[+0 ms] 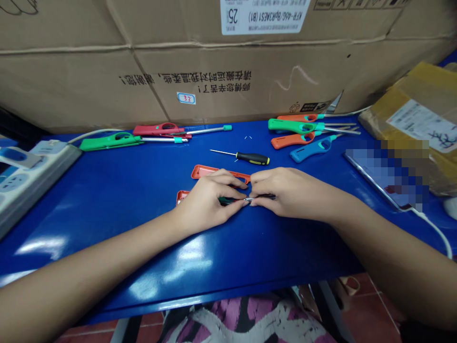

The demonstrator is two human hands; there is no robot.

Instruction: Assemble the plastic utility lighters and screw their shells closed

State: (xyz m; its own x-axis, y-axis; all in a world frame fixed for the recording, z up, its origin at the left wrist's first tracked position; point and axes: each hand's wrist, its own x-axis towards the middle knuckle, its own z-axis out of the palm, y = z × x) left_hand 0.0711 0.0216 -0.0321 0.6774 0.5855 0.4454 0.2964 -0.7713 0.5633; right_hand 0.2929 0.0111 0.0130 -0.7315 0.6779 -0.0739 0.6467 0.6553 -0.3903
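Observation:
In the head view my left hand [214,197] and my right hand [282,193] meet over the middle of the blue table, fingertips almost touching. Both pinch a small lighter part, with a dark green piece [224,201] under my left fingers and a silver metal bit [249,199] between the fingertips. A dark section shows beneath my right fingers; the rest is covered. Just behind lies an orange lighter shell half [207,172], open side up. Another orange shell piece [182,196] is partly hidden by my left hand. A black-and-yellow screwdriver [253,158] rests beyond them.
Red [153,129] and green [110,142] stick lighters lie at the back left, several more, including a blue one [310,149], at the back right. A power strip [32,166], a phone [378,181] on a cable and a taped parcel [410,114] flank them. A large cardboard box [89,90] stands behind.

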